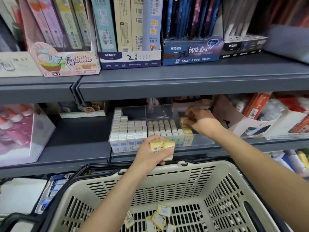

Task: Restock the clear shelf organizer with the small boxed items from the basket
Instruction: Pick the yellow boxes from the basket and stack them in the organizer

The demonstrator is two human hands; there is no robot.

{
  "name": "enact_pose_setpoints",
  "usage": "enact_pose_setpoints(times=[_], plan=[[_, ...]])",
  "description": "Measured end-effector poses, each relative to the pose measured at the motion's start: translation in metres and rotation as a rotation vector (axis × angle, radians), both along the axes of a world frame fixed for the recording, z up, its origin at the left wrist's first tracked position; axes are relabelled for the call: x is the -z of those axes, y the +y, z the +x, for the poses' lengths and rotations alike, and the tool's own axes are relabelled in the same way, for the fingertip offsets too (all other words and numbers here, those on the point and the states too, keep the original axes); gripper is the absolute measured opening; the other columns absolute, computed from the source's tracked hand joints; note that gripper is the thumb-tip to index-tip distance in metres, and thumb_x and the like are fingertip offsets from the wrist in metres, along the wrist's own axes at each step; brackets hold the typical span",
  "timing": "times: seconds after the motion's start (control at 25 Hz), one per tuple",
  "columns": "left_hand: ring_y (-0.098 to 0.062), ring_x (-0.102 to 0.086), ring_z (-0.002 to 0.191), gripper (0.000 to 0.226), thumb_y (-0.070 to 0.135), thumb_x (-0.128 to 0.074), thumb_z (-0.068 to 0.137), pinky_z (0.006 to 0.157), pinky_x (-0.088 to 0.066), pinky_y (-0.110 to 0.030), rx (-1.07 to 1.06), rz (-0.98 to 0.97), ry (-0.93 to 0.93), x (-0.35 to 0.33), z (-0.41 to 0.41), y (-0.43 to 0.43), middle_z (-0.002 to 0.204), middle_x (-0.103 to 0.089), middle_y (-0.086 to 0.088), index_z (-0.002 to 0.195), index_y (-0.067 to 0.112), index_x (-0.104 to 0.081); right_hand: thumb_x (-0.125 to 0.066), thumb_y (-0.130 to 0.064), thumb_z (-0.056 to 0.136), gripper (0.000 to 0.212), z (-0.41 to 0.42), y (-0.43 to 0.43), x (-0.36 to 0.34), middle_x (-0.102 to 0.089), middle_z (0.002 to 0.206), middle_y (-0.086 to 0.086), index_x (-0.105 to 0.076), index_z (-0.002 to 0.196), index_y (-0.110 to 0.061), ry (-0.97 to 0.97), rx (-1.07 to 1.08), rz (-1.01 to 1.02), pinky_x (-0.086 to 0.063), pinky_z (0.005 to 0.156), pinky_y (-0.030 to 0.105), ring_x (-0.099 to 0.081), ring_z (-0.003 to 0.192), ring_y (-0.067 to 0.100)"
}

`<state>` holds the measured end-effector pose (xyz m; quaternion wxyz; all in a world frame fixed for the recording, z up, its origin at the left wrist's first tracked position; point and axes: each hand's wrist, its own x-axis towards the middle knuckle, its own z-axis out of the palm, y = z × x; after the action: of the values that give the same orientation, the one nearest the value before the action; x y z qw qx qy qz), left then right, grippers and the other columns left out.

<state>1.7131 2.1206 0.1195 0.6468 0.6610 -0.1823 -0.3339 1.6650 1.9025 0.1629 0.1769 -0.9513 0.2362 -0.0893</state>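
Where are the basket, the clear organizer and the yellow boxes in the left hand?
basket [204, 168]: head view, far rim.
clear organizer [158, 112]: head view, rear wall.
yellow boxes [167, 144]: head view, top face.

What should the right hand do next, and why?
Probably lower the yellow box pinched by the right hand into place behind the yellow row in the clear organizer, then release. That right compartment has room, and the left hand holds a stack of boxes ready.

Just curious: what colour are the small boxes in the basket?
The boxes are pale yellow; head view.
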Motion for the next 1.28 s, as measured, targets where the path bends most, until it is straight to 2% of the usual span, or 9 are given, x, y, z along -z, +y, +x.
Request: enact_pose_setpoints(times=[0.24,0.36,0.52,0.6,0.72,0.88,1.0,1.12,1.28], plan=[[-0.015,-0.068,0.082,0.04,0.012,-0.079,0.071,0.06,-0.054,-0.024,0.005,-0.01,0.018,-0.001,0.001,0.001,0.103,-0.064,-0.008,0.103,0.025,-0.059,-0.054,-0.023,0.091,0.024,-0.007,-0.003,0.005,-0.065,0.116,0.005,-0.063,0.112,-0.018,0.111,-0.044,0.067,-0.046,0.095,0.033,-0.059,0.106,0.025],[-0.015,-0.069,0.078,0.039,0.009,-0.079,0.071,0.062,-0.055,-0.026,-0.008,-0.041,0.067,-0.004,0.001,0.001,0.099,-0.065,-0.006,0.101,0.023,-0.059,-0.052,-0.028,0.091,0.022,-0.016,0.008,-0.005,-0.068,0.105,0.003,-0.066,0.105,-0.019,0.007,-0.027,-0.043,-0.049,0.086,0.031,-0.062,0.096,0.023],[-0.015,-0.069,0.076,0.038,0.004,-0.076,0.072,0.062,-0.055,-0.026,0.017,-0.122,0.142,-0.008,0.002,-0.003,0.094,-0.065,-0.008,0.1,0.019,-0.056,-0.057,-0.035,0.088,0.019,-0.042,0.055,-0.014,-0.07,0.08,-0.006,-0.07,0.095,-0.021,-0.11,-0.226,0.328,-0.052,0.07,0.022,-0.065,0.069,0.003],[-0.014,-0.069,0.074,0.035,0.003,-0.073,0.073,0.062,-0.055,-0.025,0.07,-0.151,0.161,-0.009,-0.004,-0.01,0.091,-0.065,-0.007,0.1,0.016,-0.055,-0.062,-0.025,0.086,0.018,-0.05,0.067,-0.011,-0.07,0.083,-0.006,-0.068,0.102,-0.019,-0.104,-0.257,0.358,-0.052,0.074,0.018,-0.066,0.073,0.005],[-0.013,-0.07,0.076,0.027,0.003,-0.067,0.081,0.064,-0.056,-0.026,0.104,-0.151,0.192,-0.01,-0.009,-0.018,0.093,-0.065,-0.008,0.102,0.014,-0.055,-0.065,-0.016,0.084,0.012,-0.057,0.062,-0.014,-0.068,0.078,-0.006,-0.068,0.096,-0.015,-0.144,-0.188,0.38,-0.053,0.071,0.018,-0.067,0.07,0.007],[-0.018,-0.068,0.078,0.028,-0.009,-0.049,0.088,0.058,-0.054,-0.025,0.07,-0.144,0.218,-0.01,-0.006,-0.018,0.095,-0.066,-0.012,0.105,0.013,-0.054,-0.068,-0.014,0.081,0.006,-0.063,0.041,-0.024,-0.069,0.077,0.0,-0.063,0.083,-0.018,-0.113,-0.115,0.539,-0.056,0.076,0.03,-0.069,0.072,0.012],[-0.02,-0.069,0.08,0.032,-0.008,-0.047,0.088,0.047,-0.048,-0.024,0.046,-0.121,0.156,-0.007,-0.009,-0.019,0.088,-0.071,-0.009,0.106,0.018,-0.051,-0.068,-0.019,0.081,0.007,-0.063,0.01,-0.037,-0.069,0.084,-0.002,-0.061,0.083,-0.019,-0.201,0.015,0.347,-0.05,0.072,0.023,-0.065,0.076,0.013],[-0.019,-0.069,0.082,0.034,-0.007,-0.048,0.088,0.046,-0.047,-0.024,0.039,-0.106,0.134,-0.005,-0.01,-0.021,0.085,-0.073,-0.004,0.104,0.023,-0.051,-0.065,-0.023,0.084,0.014,-0.061,-0.013,-0.036,-0.065,0.085,-0.004,-0.063,0.097,-0.018,-0.075,0.028,0.009,-0.042,0.071,0.018,-0.06,0.081,0.014],[-0.019,-0.069,0.086,0.034,-0.006,-0.048,0.088,0.049,-0.048,-0.024,0.05,-0.085,0.12,-0.004,-0.01,-0.021,0.09,-0.072,-0.006,0.11,0.02,-0.05,-0.06,-0.024,0.088,0.012,-0.053,-0.012,-0.015,-0.068,0.096,-0.005,-0.067,0.098,-0.02,0.13,-0.097,0.091,-0.045,0.085,0.022,-0.061,0.094,0.012]])
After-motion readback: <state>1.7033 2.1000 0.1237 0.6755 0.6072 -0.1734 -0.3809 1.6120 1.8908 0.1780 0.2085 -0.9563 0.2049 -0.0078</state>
